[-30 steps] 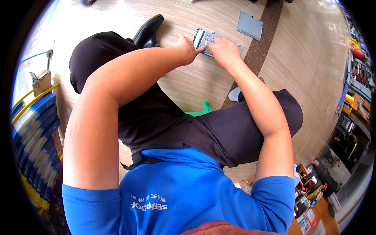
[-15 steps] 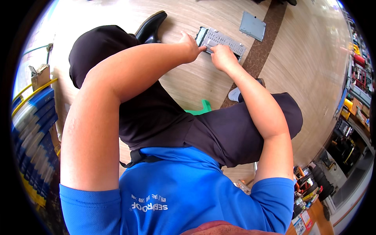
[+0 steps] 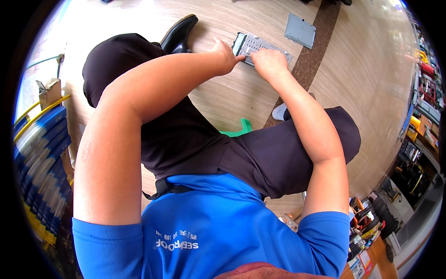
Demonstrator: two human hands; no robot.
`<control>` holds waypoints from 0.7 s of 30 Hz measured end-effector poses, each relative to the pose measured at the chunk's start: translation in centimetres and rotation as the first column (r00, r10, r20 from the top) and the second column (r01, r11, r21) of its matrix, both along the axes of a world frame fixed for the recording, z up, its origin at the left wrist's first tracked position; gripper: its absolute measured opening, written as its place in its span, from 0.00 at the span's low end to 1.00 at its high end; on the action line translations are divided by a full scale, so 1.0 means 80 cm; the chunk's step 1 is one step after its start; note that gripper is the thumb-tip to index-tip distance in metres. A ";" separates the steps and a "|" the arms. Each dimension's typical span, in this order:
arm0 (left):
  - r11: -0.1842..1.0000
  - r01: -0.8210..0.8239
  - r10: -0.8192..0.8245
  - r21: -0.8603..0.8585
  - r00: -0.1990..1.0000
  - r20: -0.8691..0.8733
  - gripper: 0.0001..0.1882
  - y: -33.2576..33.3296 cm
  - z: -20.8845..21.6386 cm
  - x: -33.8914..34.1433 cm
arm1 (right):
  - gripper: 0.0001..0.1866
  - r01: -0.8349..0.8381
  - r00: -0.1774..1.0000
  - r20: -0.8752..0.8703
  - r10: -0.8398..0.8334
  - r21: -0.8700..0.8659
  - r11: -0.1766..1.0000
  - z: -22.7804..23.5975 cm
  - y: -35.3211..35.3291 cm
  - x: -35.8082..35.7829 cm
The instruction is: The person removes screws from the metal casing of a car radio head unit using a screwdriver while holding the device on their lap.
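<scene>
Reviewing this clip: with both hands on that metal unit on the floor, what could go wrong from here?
1. The metal unit lies on bare wooden floor; pressed by the left hand and right hand, it might slide or scratch the boards.
2. Its thin sheet-metal edges sit right under the fingers, so a slip could nick them.
3. The loose grey panel lies apart on the floor nearby and could get stepped on.

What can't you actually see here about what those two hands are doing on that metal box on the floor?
- Head view: the right hand covers the middle of the metal box; what its fingers grip is hidden.
- The left hand hides the box's near left edge.
- Any screws or tool are too small to tell.
- The green stool is mostly hidden by the legs.
</scene>
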State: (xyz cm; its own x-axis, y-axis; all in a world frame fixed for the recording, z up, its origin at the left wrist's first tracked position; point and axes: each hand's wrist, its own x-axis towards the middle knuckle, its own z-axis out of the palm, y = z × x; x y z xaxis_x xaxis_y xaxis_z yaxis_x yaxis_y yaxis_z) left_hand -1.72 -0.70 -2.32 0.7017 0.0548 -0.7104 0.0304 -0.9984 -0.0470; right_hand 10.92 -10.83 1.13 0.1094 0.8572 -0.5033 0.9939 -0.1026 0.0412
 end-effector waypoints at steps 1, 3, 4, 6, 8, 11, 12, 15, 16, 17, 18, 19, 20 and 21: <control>1.000 0.001 -0.001 -0.001 1.000 -0.003 0.33 0.000 0.001 0.001 | 0.12 -0.005 1.000 0.015 0.005 0.019 1.000 -0.001 -0.001 0.001; 1.000 -0.002 0.002 -0.001 1.000 -0.003 0.33 0.000 -0.001 -0.001 | 0.12 -0.006 1.000 0.012 0.005 0.027 1.000 -0.002 -0.002 0.001; 1.000 -0.007 0.007 -0.001 1.000 -0.003 0.34 0.000 -0.003 -0.001 | 0.12 -0.008 1.000 0.008 0.008 0.035 0.999 -0.002 -0.002 0.001; 1.000 -0.007 0.007 -0.005 1.000 -0.008 0.33 0.000 0.000 0.001 | 0.13 0.030 0.999 -0.031 -0.030 0.019 0.999 -0.006 -0.006 0.004; 1.000 -0.010 0.010 -0.008 1.000 -0.014 0.33 0.000 0.001 0.001 | 0.13 0.065 0.995 -0.070 -0.065 0.003 0.998 -0.008 -0.008 0.003; 1.000 -0.009 0.009 -0.007 1.000 -0.012 0.34 -0.001 0.000 0.002 | 0.15 0.185 0.971 -0.133 -0.200 -0.117 0.976 -0.015 -0.013 -0.001; 1.000 0.001 -0.001 -0.003 1.000 -0.010 0.34 -0.002 0.001 0.004 | 0.17 0.249 0.948 -0.180 -0.261 -0.090 0.964 -0.021 -0.019 -0.003; 1.000 0.003 -0.003 0.002 1.000 -0.010 0.35 0.000 -0.002 -0.001 | 0.21 0.509 0.734 -0.386 -0.559 -0.234 0.829 -0.011 -0.017 -0.021; 1.000 -0.001 0.001 0.002 1.000 -0.008 0.35 0.001 -0.004 -0.004 | 0.22 0.628 0.462 -0.469 -0.753 -0.426 0.651 -0.005 -0.013 -0.029; 1.000 0.006 -0.006 0.003 1.000 -0.003 0.35 0.000 -0.003 -0.002 | 0.22 0.634 0.459 -0.467 -0.756 -0.423 0.647 -0.008 -0.016 -0.029; 1.000 0.014 -0.014 0.005 1.000 -0.002 0.36 -0.001 -0.003 0.000 | 0.23 0.693 0.260 -0.524 -0.811 -0.483 0.534 -0.015 -0.022 -0.029; 1.000 0.021 -0.021 0.007 1.000 0.000 0.36 -0.002 -0.002 0.002 | 0.25 0.724 0.049 -0.561 -0.827 -0.550 0.416 -0.020 -0.027 -0.028; 1.000 0.024 -0.024 0.008 1.000 0.000 0.36 -0.002 -0.001 0.001 | 0.29 0.688 -0.027 -0.570 -0.821 -0.607 0.398 -0.019 -0.026 -0.028; 1.000 0.020 -0.020 0.004 1.000 0.006 0.36 -0.002 0.000 0.000 | 0.29 0.689 -0.029 -0.571 -0.820 -0.606 0.397 -0.019 -0.026 -0.028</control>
